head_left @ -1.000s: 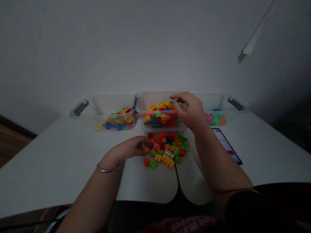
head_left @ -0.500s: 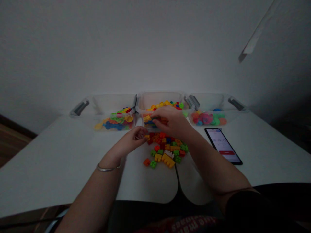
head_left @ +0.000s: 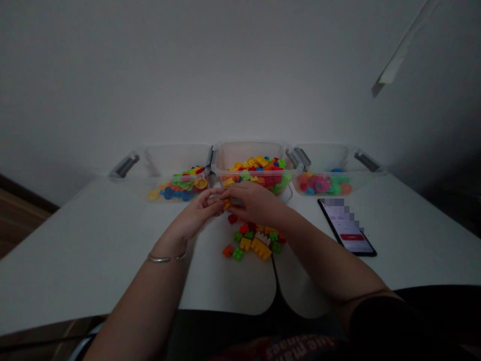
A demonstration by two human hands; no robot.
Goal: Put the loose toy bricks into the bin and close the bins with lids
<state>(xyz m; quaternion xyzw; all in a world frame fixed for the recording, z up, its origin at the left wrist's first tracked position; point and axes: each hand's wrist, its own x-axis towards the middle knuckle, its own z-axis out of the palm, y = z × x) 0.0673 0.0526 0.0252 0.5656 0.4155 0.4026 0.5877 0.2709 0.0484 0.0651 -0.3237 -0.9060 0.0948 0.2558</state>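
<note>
My left hand (head_left: 201, 210) and my right hand (head_left: 255, 203) meet just in front of the middle box. Between their fingertips is a small yellow-orange toy building brick (head_left: 227, 202), pinched from both sides and partly covered. Below my right hand lies a loose pile of toy bricks on the table, among them a long yellow brick (head_left: 260, 248), a green brick (head_left: 238, 254) and an orange brick (head_left: 227, 251). The right hand and forearm hide part of this pile. Behind the hands stands a clear plastic box (head_left: 250, 146) filled with mixed coloured bricks.
To the left, another clear box (head_left: 169, 149) holds colourful plastic pieces. A third clear box (head_left: 323, 149) on the right contains round coloured pieces. A phone (head_left: 351, 236) with its screen lit lies right of my right forearm. The white table (head_left: 112, 240) reaches the wall.
My right hand has come back from the middle box, down and left, to meet my left hand at the brick. The left hand has shifted slightly up.
</note>
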